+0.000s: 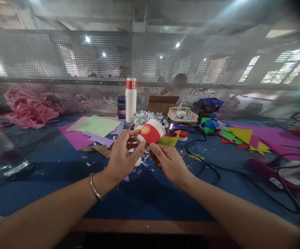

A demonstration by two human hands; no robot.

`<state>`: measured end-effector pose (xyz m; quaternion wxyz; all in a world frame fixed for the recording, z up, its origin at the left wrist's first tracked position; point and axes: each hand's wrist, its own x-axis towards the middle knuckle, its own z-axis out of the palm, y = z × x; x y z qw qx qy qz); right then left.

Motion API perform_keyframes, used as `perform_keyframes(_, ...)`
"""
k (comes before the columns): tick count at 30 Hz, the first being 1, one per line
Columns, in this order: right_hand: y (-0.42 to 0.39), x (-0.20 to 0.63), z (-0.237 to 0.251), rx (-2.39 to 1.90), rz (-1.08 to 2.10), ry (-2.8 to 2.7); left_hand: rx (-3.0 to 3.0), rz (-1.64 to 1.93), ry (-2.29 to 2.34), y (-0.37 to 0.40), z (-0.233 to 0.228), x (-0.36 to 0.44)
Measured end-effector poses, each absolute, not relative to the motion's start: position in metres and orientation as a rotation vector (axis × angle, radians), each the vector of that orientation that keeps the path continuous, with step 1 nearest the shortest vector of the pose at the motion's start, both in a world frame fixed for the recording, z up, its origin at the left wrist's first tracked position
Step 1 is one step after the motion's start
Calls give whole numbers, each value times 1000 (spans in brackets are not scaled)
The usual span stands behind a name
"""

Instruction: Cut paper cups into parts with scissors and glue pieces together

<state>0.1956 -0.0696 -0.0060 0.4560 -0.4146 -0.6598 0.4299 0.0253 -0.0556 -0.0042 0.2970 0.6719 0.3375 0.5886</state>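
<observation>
My left hand grips a red and white paper cup that lies tilted on its side above the blue table, its mouth toward the right. My right hand pinches the cup's lower edge from below, fingertips meeting the left thumb. A silver bangle circles my left wrist. A yellow-green paper piece shows just behind the cup. Small paper scraps lie scattered under my hands.
A tall stack of paper cups stands at the back. Green and purple paper sheets lie left of it, a pink pile far left, coloured triangles and a black cable right. A clear bottle lies left. A perforated screen backs the table.
</observation>
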Motion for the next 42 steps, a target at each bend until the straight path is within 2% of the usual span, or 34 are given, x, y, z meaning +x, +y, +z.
perform_keyframes(7, -64, 195, -8, -1025, 1129, -1599, 1482, 1457, 894, -50, -10, 29)
perform_keyframes(17, -72, 196, -6, -1076, 960, -1692, 1385, 1458, 815, -58, -14, 35)
perform_keyframes(26, -69, 198, -7, -1052, 955, -1716, 1580, 1551, 863, -62, -11, 34)
perform_keyframes(34, -76, 197, -3, -1020, 950, -1698, 2017, 1629, 856, -64, -12, 26)
perform_keyframes(42, -74, 200, 1, -1015, 928, -1709, 1391, 1487, 745, -65, -4, 35)
